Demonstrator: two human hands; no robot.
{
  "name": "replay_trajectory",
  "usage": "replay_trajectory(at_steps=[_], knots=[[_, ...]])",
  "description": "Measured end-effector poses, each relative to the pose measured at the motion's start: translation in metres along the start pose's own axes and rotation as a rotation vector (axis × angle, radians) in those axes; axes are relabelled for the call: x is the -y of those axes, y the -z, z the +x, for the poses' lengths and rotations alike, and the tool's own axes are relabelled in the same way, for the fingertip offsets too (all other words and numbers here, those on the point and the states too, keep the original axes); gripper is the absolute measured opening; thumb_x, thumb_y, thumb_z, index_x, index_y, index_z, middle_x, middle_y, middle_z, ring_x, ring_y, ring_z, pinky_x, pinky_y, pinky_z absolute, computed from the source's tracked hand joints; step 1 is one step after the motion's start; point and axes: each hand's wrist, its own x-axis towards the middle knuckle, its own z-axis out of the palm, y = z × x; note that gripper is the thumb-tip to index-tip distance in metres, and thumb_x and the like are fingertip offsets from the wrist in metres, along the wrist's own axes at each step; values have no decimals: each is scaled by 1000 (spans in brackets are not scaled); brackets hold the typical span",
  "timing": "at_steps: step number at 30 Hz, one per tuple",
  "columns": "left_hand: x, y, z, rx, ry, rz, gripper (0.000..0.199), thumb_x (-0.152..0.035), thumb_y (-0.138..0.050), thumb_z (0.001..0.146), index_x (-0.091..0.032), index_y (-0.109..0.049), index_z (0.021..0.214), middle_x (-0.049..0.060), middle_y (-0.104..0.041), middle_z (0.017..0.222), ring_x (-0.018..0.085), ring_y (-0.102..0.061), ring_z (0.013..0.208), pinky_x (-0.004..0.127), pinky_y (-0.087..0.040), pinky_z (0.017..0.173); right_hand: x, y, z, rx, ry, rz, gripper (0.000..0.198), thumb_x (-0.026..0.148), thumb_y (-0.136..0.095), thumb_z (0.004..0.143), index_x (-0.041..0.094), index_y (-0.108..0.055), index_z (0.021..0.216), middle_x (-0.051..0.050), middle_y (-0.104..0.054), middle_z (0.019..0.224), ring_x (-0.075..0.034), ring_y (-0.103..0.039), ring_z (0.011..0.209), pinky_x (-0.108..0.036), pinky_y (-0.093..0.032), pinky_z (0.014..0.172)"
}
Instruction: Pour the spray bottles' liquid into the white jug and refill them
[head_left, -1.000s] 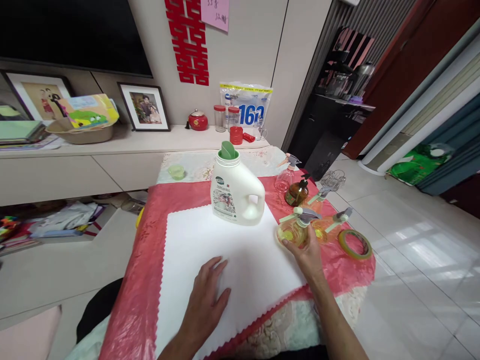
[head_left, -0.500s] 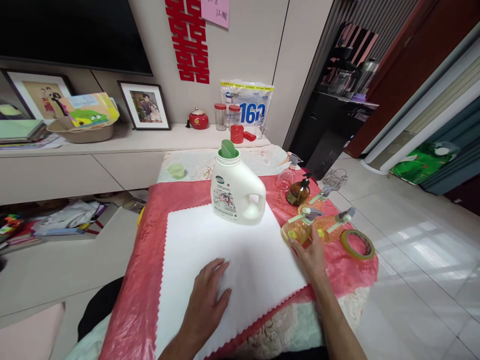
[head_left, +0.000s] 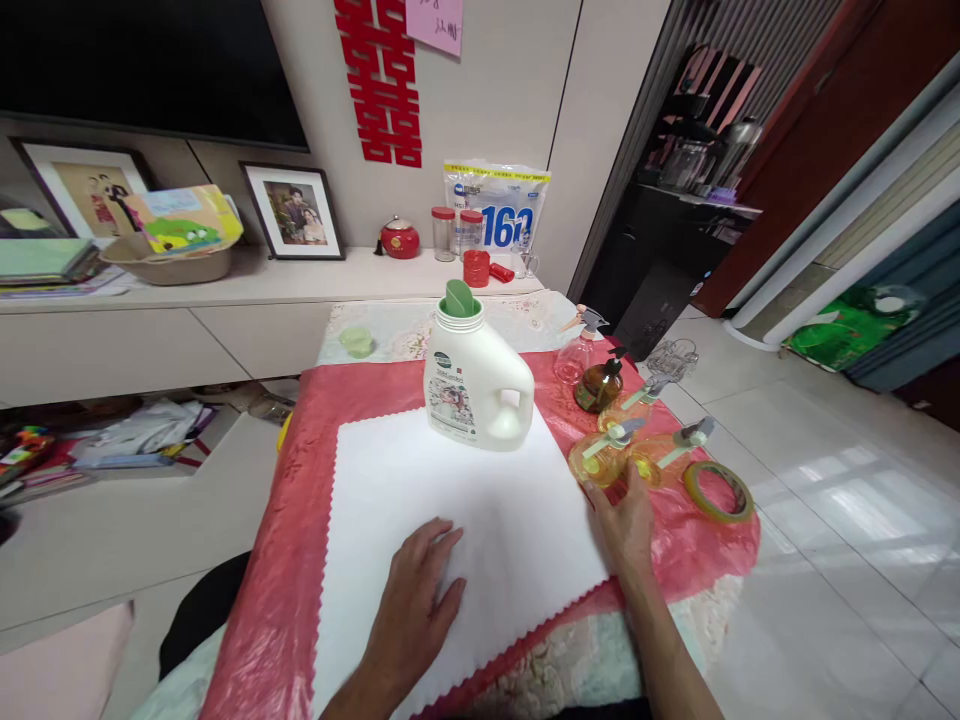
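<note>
My left hand rests on the white scallop-edged sheet, fingers loosely bent and thumb apart, holding nothing. My right hand is at the near side of a yellow see-through spray bottle, thumb and fingers spread about its lower part; whether they touch it I cannot tell. Close by stand another yellow spray bottle and an amber pump bottle. A white detergent jug with a handle stands at the sheet's far edge, a green piece in its mouth.
A roll of tape lies at the right table edge. Behind the amber bottle is a pink spray bottle. A light green cap sits at the far left on the red table cover. A low cabinet stands beyond.
My right hand has drawn back slightly toward me from the yellow spray bottle, its fingers a little wider apart. My left hand and the jug stay in place; the view has shifted slightly.
</note>
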Motion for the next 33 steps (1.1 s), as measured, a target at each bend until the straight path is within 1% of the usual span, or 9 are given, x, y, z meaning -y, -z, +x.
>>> replay_trajectory(at_steps=[6,10,14,16,19,22,28,31,33], knots=[[-1,-1,1,-24,-43,43,43,-20,-53,95,-25,-53,137,9,-61,137,24,-58,127,40,-51,104,2,12,-29,-44,-31,62,99,73,-59,79,6,-43,151,-19,-51,140,-35,-53,125,-52,-42,109],[1,-6,-2,-1,-51,53,43,-25,-54,97,-24,-52,139,11,-60,139,27,-55,130,42,-50,106,19,13,-56,-53,58,103,82,64,-60,88,10,-46,147,-17,-54,136,-31,-58,117,-49,-48,102],[0,-11,-2,35,-81,123,46,-29,-57,95,-23,-53,141,12,-59,144,30,-52,135,46,-47,108,56,-4,-85,130,253,192,45,44,-56,97,16,-58,132,-9,-60,124,-17,-62,100,-30,-56,85],[-2,-11,-1,55,-105,198,47,-27,-59,93,-24,-55,139,12,-59,145,32,-52,135,48,-46,108,73,-16,-96,249,341,242,36,33,-52,99,19,-58,131,-5,-61,118,-12,-62,95,-23,-55,80],[-1,-3,-2,74,-160,308,49,-27,-62,91,-26,-56,140,9,-62,143,33,-55,133,50,-45,107,85,-34,-105,390,415,291,35,24,-48,95,20,-61,128,-3,-62,112,-9,-60,87,-20,-54,75],[6,9,-7,71,-186,362,50,-28,-61,92,-27,-54,142,8,-63,144,30,-57,132,49,-45,107,78,-44,-103,459,408,305,34,22,-50,89,17,-65,119,-3,-62,102,-8,-59,77,-20,-52,70],[14,22,-15,77,-146,345,44,-24,-61,92,-23,-56,136,10,-63,142,29,-58,132,47,-48,108,66,-43,-96,504,340,320,33,28,-54,89,13,-67,114,-3,-63,96,-8,-59,70,-18,-51,65],[7,27,-11,81,-111,300,40,-22,-59,92,-20,-57,132,11,-67,134,28,-61,128,48,-47,111,73,-41,-93,532,327,327,33,32,-57,90,11,-69,112,-4,-65,93,-8,-60,69,-18,-51,65],[-3,34,-6,61,-18,279,45,-19,-57,91,-19,-52,136,11,-69,128,30,-61,126,54,-43,114,81,-39,-93,572,321,336,32,34,-58,92,11,-69,112,-4,-65,94,-8,-61,69,-17,-51,64]])
